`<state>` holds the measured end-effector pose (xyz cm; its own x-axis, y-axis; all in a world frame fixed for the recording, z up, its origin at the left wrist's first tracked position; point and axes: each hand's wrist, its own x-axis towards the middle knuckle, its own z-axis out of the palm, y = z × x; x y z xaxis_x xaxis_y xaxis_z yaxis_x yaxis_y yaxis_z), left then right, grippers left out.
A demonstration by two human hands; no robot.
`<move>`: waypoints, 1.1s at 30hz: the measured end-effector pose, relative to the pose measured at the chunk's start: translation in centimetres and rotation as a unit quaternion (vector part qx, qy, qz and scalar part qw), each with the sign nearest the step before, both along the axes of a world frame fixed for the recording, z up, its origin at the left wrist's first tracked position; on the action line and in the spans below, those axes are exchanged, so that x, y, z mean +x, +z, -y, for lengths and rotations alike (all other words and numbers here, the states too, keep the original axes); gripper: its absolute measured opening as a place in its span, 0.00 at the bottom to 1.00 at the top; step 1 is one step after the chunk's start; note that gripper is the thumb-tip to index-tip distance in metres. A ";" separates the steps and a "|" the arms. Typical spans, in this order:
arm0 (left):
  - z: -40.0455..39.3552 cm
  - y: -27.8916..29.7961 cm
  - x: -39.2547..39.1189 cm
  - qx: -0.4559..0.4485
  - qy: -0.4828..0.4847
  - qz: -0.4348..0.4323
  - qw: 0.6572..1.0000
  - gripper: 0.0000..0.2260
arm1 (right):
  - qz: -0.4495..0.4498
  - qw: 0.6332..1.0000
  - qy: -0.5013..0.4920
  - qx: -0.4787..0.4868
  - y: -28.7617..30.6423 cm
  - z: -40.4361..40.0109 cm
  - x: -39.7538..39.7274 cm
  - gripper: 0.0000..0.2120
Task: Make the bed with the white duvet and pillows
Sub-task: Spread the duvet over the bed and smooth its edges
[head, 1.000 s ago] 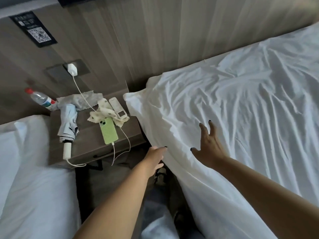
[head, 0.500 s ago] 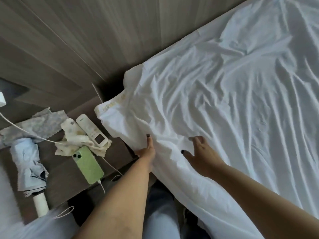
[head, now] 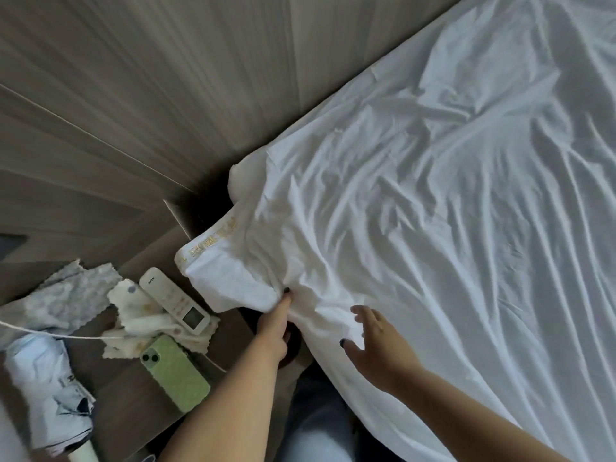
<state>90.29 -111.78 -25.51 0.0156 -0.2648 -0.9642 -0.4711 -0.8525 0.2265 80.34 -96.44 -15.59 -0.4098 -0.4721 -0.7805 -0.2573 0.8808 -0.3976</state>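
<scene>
Duvet: white, creased, spread over the bed on the right, its gold-lettered corner overhanging the left edge.
Nightstand: near left, brown.
Umbrella: folded, near left corner of nightstand.
Phone: green, face down, cabled.
Remote: white, on patterned cloth.
Left hand: pinches the duvet's edge below the corner.
Right hand: fingers spread, relaxed, at the duvet's near edge.
</scene>
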 end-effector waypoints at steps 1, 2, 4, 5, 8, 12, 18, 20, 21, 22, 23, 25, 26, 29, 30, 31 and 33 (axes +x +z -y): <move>0.2 0.5 -0.2 -0.010 -0.002 -0.011 1.000 0.20 | -0.006 1.000 0.001 -0.011 0.2 0.4 0.3 0.30; 0.4 1.4 -0.9 -0.027 -0.003 -0.025 0.999 0.18 | -0.014 1.000 0.003 -0.026 0.4 0.9 0.5 0.33; 0.4 3.7 -3.0 -0.067 -0.007 -0.068 0.995 0.16 | -0.042 0.997 0.010 -0.061 0.9 2.0 0.9 0.39; 0.4 5.1 -4.3 -0.090 -0.020 -0.096 0.991 0.16 | -0.059 0.996 0.014 -0.071 1.2 2.6 1.1 0.42; 0.3 9.8 -8.3 -0.163 -0.072 -0.141 0.974 0.10 | -0.121 0.991 0.021 -0.051 2.5 3.5 0.4 0.50; 0.3 15.7 -12.9 -0.235 -0.157 -0.227 0.932 0.01 | -0.200 0.977 -0.037 -0.062 4.9 2.8 -3.4 0.36; 1.1 19.5 -17.3 -0.347 -0.369 -0.327 0.798 0.10 | -0.177 0.962 -0.197 -0.064 7.9 -1.4 -12.4 0.06; 1.9 19.2 -18.4 -0.367 -0.400 -0.288 0.789 0.22 | -0.194 0.960 -0.191 -0.058 8.4 -2.8 -14.7 0.01; 2.3 18.9 -18.7 -0.370 -0.410 -0.260 0.792 0.26 | -0.201 0.960 -0.188 -0.053 8.7 -3.4 -15.6 0.01; 2.6 18.6 -18.7 -0.369 -0.424 -0.234 0.794 0.29 | -0.209 0.958 -0.191 -0.047 9.0 -3.9 -16.4 0.02; 2.9 18.1 -18.7 -0.365 -0.440 -0.212 0.793 0.31 | -0.218 0.955 -0.195 -0.042 9.4 -4.5 -17.0 0.03; 3.4 17.2 -18.6 -0.360 -0.477 -0.175 0.782 0.36 | -0.241 0.949 -0.199 -0.038 10.1 -5.7 -18.3 0.04; 3.5 16.8 -18.8 -0.355 -0.494 -0.160 0.777 0.38 | -0.251 0.945 -0.204 -0.039 10.3 -6.2 -19.0 0.04; 4.1 15.7 -20.5 -0.336 -0.539 -0.121 0.763 0.40 | -0.281 0.933 -0.224 -0.033 10.5 -7.7 -21.5 0.03; 4.2 15.2 -21.4 -0.332 -0.554 -0.112 0.755 0.40 | -0.288 0.929 -0.232 -0.027 10.2 -8.1 -22.5 0.03; 4.4 14.5 -22.5 -0.330 -0.567 -0.106 0.747 0.40 | -0.295 0.924 -0.242 -0.021 9.5 -8.5 -23.7 0.03; 5.1 12.8 -25.4 -0.335 -0.592 -0.098 0.727 0.38 | -0.309 0.909 -0.280 -0.009 7.3 -9.2 -26.6 0.04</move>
